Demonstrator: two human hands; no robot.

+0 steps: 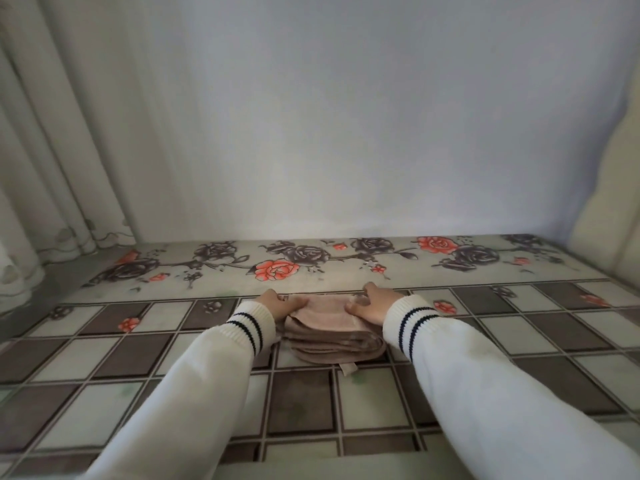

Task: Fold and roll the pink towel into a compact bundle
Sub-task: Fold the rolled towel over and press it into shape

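Note:
The pink towel [327, 329] lies folded in several layers on the patterned table [173, 358], with a small tag sticking out at its near edge. My left hand [282, 303] grips the towel's far left corner, thumb on top. My right hand [372, 304] holds the far right corner the same way. Both arms wear white sleeves with dark stripes at the cuffs. The fingertips are partly hidden behind the towel's far edge.
The table carries a checked cloth with a rose border [277, 270] along its far side. A pale wall [329, 133] rises behind it. Curtains [52, 168] hang at the left, and a cream cushion [609, 209] stands at the right.

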